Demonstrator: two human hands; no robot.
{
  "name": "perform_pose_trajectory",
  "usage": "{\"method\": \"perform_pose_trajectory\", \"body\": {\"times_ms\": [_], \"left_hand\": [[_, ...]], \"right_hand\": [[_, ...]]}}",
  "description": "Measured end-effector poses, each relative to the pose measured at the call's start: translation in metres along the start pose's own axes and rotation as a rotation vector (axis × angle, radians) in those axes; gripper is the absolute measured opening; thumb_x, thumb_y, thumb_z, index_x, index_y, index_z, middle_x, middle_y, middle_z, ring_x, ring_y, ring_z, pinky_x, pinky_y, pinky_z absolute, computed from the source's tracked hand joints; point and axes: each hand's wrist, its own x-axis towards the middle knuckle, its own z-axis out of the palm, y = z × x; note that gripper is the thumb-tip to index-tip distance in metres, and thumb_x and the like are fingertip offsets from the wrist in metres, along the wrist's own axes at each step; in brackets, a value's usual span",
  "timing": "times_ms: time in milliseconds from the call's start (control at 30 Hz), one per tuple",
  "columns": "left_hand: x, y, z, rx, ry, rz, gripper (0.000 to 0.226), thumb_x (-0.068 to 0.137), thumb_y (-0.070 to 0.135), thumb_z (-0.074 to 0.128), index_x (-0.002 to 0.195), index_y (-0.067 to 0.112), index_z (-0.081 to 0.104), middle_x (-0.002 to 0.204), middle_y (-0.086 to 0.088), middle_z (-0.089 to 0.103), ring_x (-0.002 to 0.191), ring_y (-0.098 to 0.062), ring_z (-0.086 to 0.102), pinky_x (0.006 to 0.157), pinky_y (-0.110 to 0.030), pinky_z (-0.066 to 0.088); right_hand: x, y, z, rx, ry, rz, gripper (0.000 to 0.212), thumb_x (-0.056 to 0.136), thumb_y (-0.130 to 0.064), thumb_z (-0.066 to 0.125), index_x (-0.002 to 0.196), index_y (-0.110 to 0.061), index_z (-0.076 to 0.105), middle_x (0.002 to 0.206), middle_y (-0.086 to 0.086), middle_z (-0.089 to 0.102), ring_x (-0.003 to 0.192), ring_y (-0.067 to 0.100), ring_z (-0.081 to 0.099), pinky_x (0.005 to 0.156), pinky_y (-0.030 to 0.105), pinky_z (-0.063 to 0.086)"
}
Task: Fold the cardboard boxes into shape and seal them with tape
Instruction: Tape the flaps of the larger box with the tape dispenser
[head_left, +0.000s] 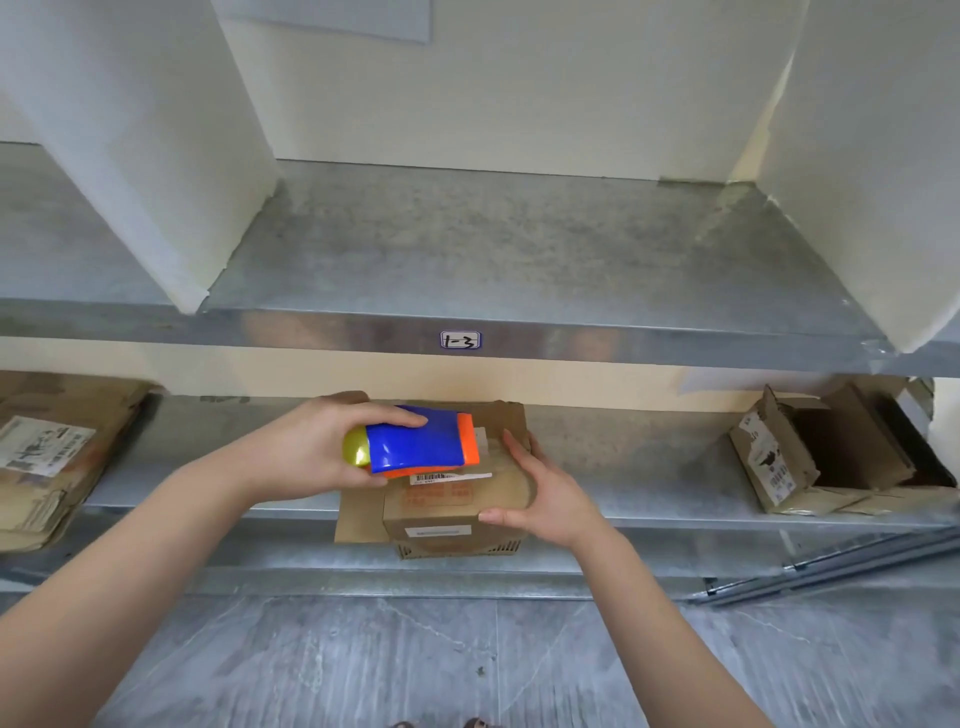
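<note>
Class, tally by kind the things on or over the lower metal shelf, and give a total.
Brown cardboard boxes in shape: 2 (small centre box, torn open box)
Stack of flattened brown cardboard: 1
Blue-and-orange plastic tape dispenser: 1
Total: 4

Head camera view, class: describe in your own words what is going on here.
A person is working at a metal shelf. Their left hand grips a blue and orange tape dispenser over the top of a small cardboard box, while the right hand steadies the box's right side with straight fingers. The box sits at the shelf's front edge. Flattened cardboard lies to the left, an open box to the right.
</note>
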Motion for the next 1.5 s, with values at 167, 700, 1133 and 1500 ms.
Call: {"method": "perform_pose_trajectory", "body": {"times_ms": [167, 700, 1133, 1500], "left_hand": [[-0.019, -0.016, -0.002, 0.009, -0.009, -0.049, 0.073, 0.071, 0.033, 0.083, 0.124, 0.065, 0.044, 0.108, 0.019, 0.059, 0.099, -0.003, 0.055, 0.086, -0.021, 0.044], [-0.051, -0.052, -0.025, 0.060, 0.013, -0.079, 0.084, 0.071, 0.023, 0.085, 0.128, 0.065, 0.040, 0.111, 0.017, 0.062, 0.102, -0.001, 0.057, 0.091, -0.022, 0.042], [-0.067, -0.084, -0.042, 0.015, -0.032, -0.134, 0.089, 0.072, 0.019, 0.084, 0.130, 0.065, 0.036, 0.126, 0.026, 0.055, 0.114, 0.011, 0.049, 0.092, 0.000, 0.031], [-0.071, -0.130, -0.055, -0.015, -0.051, -0.090, 0.083, 0.073, 0.025, 0.083, 0.132, 0.063, 0.038, 0.126, 0.024, 0.055, 0.115, 0.008, 0.048, 0.094, -0.003, 0.031]], "right_hand": [[0.002, -0.002, 0.001, -0.019, 0.001, 0.004, 0.111, 0.056, -0.072, 0.076, 0.145, -0.061, 0.010, 0.161, -0.019, 0.000, 0.145, 0.012, 0.027, 0.112, 0.037, 0.035], [0.002, -0.011, -0.001, -0.055, -0.023, 0.019, 0.111, 0.057, -0.074, 0.074, 0.146, -0.059, 0.009, 0.161, -0.019, 0.000, 0.145, 0.018, 0.029, 0.112, 0.042, 0.038], [0.003, -0.016, 0.002, -0.063, -0.008, 0.014, 0.110, 0.058, -0.073, 0.074, 0.146, -0.058, 0.010, 0.162, -0.017, 0.004, 0.145, 0.016, 0.027, 0.113, 0.038, 0.032], [0.002, -0.026, 0.010, -0.043, 0.032, 0.045, 0.108, 0.061, -0.067, 0.077, 0.147, -0.057, 0.013, 0.160, -0.016, 0.013, 0.145, 0.013, 0.028, 0.115, 0.032, 0.028]]}}
